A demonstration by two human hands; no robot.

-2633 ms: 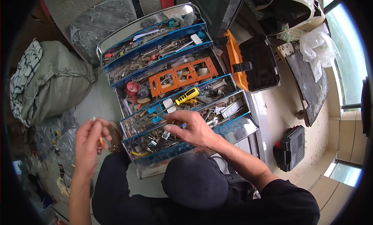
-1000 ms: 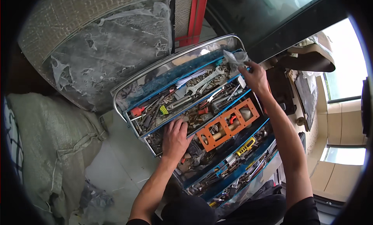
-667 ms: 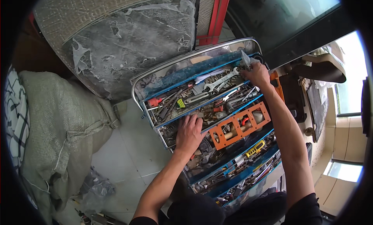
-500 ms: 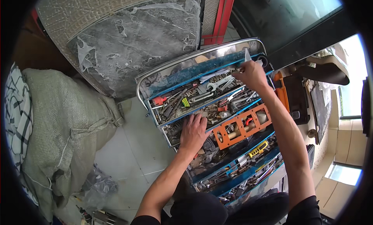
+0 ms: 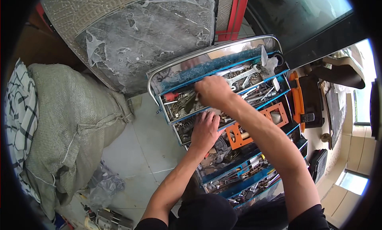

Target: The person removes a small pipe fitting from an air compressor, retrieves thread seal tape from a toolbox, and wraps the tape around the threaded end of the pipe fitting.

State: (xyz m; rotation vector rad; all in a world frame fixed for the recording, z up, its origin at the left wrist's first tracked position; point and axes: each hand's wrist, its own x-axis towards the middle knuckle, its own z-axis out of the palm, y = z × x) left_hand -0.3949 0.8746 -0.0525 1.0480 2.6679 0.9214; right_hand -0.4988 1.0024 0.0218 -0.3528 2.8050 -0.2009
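Observation:
A blue metal cantilever toolbox point(image 5: 163, 90) stands opened out in front of me, its trays full of loose hand tools. My right hand point(image 5: 213, 93) reaches over the upper tray with its fingers curled down; what they hold, if anything, is hidden. By those fingertips a dark, narrow tool point(image 5: 191, 104) lies tilted among small metal pieces. To the right in that tray is an open-end wrench point(image 5: 242, 77). My left hand point(image 5: 205, 130) rests with fingers stretched out over the near edge of the tray below. An orange plate with square holes point(image 5: 238, 140) lies partly under my right forearm.
A chrome tube handle point(image 5: 191, 61) arches behind the trays. At left stands a stuffed woven sack point(image 5: 75, 134) beside a checked cloth point(image 5: 18, 126). A plastic-covered panel point(image 5: 147, 43) leans at the back. An orange-and-black case point(image 5: 298, 100) sits right of the toolbox.
My right hand has swept from the tray's right end leftward to its middle-left, leaving clear plastic behind at the right end. My left hand stays at the tray edge. The view has shifted slightly.

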